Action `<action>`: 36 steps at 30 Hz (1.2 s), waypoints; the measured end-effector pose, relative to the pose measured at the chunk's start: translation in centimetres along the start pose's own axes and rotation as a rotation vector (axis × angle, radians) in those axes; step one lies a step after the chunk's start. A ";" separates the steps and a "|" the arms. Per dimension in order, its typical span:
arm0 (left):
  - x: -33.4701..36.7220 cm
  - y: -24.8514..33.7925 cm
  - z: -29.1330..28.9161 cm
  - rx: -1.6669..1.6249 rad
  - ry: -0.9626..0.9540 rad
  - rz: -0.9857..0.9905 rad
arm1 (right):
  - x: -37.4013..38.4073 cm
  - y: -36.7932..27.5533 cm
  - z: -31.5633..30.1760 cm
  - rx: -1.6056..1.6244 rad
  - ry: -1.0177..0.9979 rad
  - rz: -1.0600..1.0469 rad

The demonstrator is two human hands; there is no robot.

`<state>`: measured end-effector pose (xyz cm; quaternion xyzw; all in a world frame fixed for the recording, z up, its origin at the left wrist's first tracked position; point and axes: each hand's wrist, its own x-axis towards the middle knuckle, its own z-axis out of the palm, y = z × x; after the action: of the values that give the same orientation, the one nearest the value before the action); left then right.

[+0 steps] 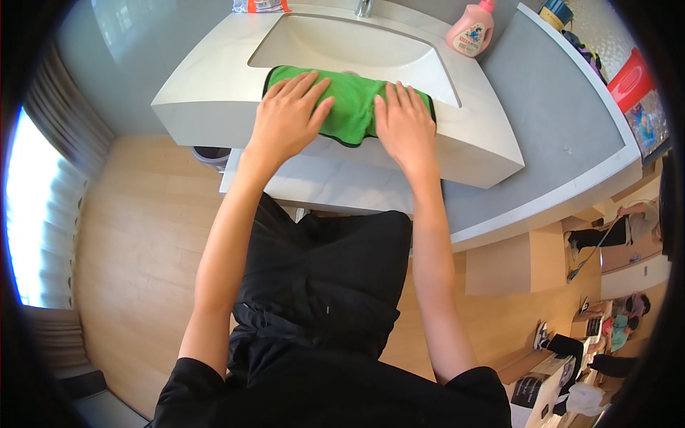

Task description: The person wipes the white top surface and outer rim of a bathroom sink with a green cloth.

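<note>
A green cloth point(349, 107) with a dark border lies over the front rim of the white sink point(335, 39), its lower edge draped down the counter's front face. My left hand point(289, 114) rests flat on the cloth's left part, fingers stretched out. On its right part lies my right hand point(407, 125), fingers also extended and the thumb a little apart. Between the two hands the cloth is bunched into a small fold. Both palms face down, so their undersides are hidden.
A pink bottle point(471, 30) stands at the counter's right, beside a grey partition point(542, 128). Behind the sink are a faucet point(364, 7) and a plastic packet point(260, 6). A bin point(212, 155) sits below at left. Several people are at the far right, one holding a long pole point(596, 246).
</note>
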<state>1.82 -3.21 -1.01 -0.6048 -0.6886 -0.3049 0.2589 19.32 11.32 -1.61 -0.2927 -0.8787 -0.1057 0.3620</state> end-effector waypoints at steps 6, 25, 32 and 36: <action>1.0 -4.6 -0.8 0.041 -0.181 -0.152 | 3.6 -1.0 1.4 0.103 -0.187 0.024; 6.4 -8.0 2.8 0.041 -0.408 -0.286 | 9.6 1.4 3.1 0.101 -0.741 0.219; 4.7 -6.9 1.3 -0.044 -0.265 -0.169 | 6.8 0.7 1.2 0.064 -0.622 0.080; 2.5 -5.0 0.1 0.009 -0.085 -0.108 | 3.6 -0.1 0.7 0.090 -0.324 0.062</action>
<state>-3.51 -1.86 0.24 -0.5780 -0.7321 -0.2893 0.2152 16.82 13.06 0.41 -0.3165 -0.9199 -0.0062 0.2314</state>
